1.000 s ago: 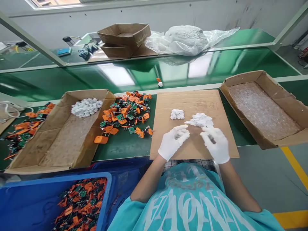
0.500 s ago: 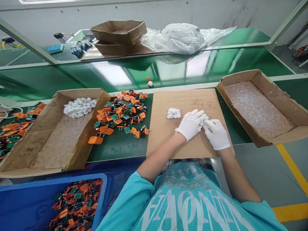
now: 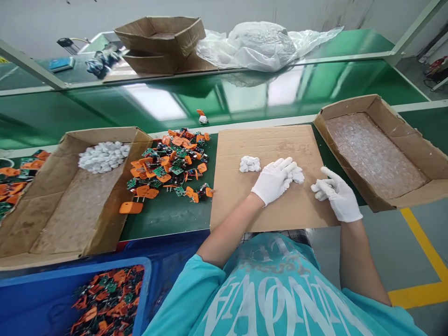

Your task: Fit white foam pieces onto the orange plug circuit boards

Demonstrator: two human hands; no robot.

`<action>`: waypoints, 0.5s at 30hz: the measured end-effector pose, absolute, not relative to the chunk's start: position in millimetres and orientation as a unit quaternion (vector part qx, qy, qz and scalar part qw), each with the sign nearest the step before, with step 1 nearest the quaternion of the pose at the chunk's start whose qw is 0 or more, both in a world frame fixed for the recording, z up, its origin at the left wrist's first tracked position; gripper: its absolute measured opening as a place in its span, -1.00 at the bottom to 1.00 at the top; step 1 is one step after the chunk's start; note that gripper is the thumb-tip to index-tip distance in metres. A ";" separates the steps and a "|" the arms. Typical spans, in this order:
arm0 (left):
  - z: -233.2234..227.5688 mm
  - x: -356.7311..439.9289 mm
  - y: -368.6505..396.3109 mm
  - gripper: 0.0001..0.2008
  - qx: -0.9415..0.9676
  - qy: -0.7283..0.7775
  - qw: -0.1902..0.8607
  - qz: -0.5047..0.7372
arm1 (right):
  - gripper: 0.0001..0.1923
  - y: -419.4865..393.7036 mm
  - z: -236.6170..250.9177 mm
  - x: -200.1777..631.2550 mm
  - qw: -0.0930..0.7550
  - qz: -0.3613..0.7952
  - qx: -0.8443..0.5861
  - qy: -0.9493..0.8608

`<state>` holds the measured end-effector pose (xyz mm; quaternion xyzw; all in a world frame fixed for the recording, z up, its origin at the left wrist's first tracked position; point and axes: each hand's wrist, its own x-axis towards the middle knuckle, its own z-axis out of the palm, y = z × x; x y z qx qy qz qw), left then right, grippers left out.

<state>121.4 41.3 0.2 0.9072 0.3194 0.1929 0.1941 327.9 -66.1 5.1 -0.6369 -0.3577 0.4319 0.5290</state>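
Observation:
My left hand [image 3: 275,179], in a white glove, lies with its fingers stretched out on a cardboard sheet [image 3: 241,207]. Its fingertips touch a small heap of white lumpy pieces [image 3: 297,175], partly covered by the hand. My right hand [image 3: 338,193], gloved as well, is over the sheet's right edge, apart from the heap. One finger points out and the others curl inward around something white that blends with the glove. Farther left on the sheet sits a second cluster of white pieces [image 3: 249,164].
Left of the sheet lies a pile of orange-and-green circuit-board parts [image 3: 171,163]. Beyond it stands a cardboard box [image 3: 45,205] holding white pieces [image 3: 104,157]. Another cardboard box [image 3: 378,154] is at right. A blue bin [image 3: 147,289] of similar parts stands below, left.
My right hand has drawn away to the right from the heap beside my left hand, uncovering more white pieces. My left hand stays at the heap. The view has shifted slightly.

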 end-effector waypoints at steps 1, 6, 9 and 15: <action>1.2 120.7 40.4 -0.49 0.905 0.317 0.197 0.202 | -0.38 -67.8 6.5 327.3 0.542 0.448 -0.621 -0.345; 16.2 119.9 29.2 -0.60 0.892 0.300 0.200 0.271 | -0.59 -70.9 4.4 310.4 0.593 0.487 -0.562 -0.310; 23.5 122.6 21.1 -0.67 0.894 0.279 0.212 0.279 | -0.65 -71.5 3.9 294.2 0.589 0.478 -0.546 -0.355; 27.3 112.3 12.1 -0.71 0.900 0.283 0.242 0.227 | -0.69 -69.4 10.4 275.4 0.573 0.508 -0.511 -0.390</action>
